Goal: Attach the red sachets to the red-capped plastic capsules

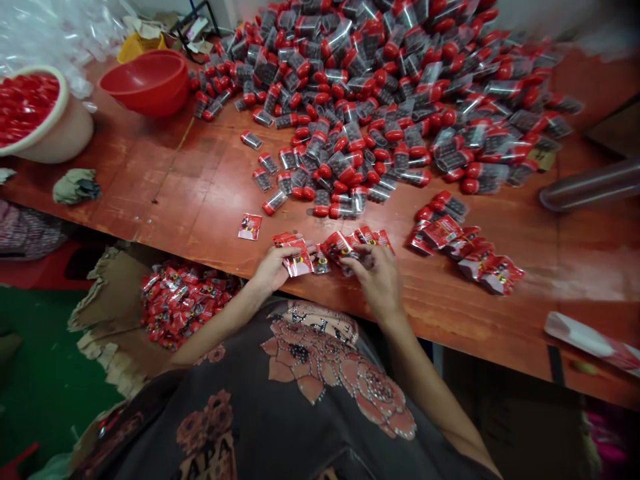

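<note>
A green floor [35,380] shows at the near left; one reddish-brown wooden surface [210,187] crosses the scene. One big pile of clear tubes with red ends [350,87] covers its far middle and right, too overlapped to count. Clear plastic bags [60,33], also uncountable, heap at the far left. Below the near left edge, one torn-edged cardboard box [110,287] holds many red packets [187,300].

On the left stand one white bucket [77,133] of red pieces [30,103], one red bowl [150,83] and, beyond it, one yellow container [137,48]. On the right lie one long clear cylinder [595,187] and, nearer, one white-and-red roll [590,340].

Two hands work at the near edge, over an overlapping row of small packets [340,245]. The left hand [273,268] has its grip pinched on one front packet [301,263]. The right hand [380,277] curls over the row's right end; whether its grip has hold of a packet, I cannot tell.

One crumpled cloth [77,187] sits left. Several overlapping packets form a right-hand group [470,250]; one single packet [250,227] lies just left of the row.
</note>
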`<state>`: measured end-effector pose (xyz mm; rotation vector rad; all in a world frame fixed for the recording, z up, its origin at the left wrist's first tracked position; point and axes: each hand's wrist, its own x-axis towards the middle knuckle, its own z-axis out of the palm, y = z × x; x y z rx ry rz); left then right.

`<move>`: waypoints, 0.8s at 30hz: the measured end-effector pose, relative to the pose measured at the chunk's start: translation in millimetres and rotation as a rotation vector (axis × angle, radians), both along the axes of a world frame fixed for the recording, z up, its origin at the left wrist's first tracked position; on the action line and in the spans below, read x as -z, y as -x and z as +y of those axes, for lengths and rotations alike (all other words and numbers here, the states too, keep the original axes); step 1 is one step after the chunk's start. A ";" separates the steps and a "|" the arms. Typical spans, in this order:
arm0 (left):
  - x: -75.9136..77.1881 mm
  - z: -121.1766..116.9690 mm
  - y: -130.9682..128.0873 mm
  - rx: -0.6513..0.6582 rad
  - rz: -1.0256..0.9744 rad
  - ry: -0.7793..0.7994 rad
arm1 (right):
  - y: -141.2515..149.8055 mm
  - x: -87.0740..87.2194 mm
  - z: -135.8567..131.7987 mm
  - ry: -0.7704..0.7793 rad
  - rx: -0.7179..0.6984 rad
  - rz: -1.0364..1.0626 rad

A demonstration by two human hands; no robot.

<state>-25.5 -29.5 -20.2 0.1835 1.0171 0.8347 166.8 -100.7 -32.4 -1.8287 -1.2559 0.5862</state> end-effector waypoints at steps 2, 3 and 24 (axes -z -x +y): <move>-1.6 3.2 2.2 -0.011 0.007 -0.023 | 4.7 -9.4 2.6 -0.048 -0.041 -0.113; -2.1 3.7 1.7 -0.022 0.017 -0.043 | 10.9 -13.2 4.9 -0.055 -0.090 -0.126; 10.6 27.8 54.6 -0.402 0.145 -0.140 | 84.8 -14.2 149.0 0.012 -0.778 -0.537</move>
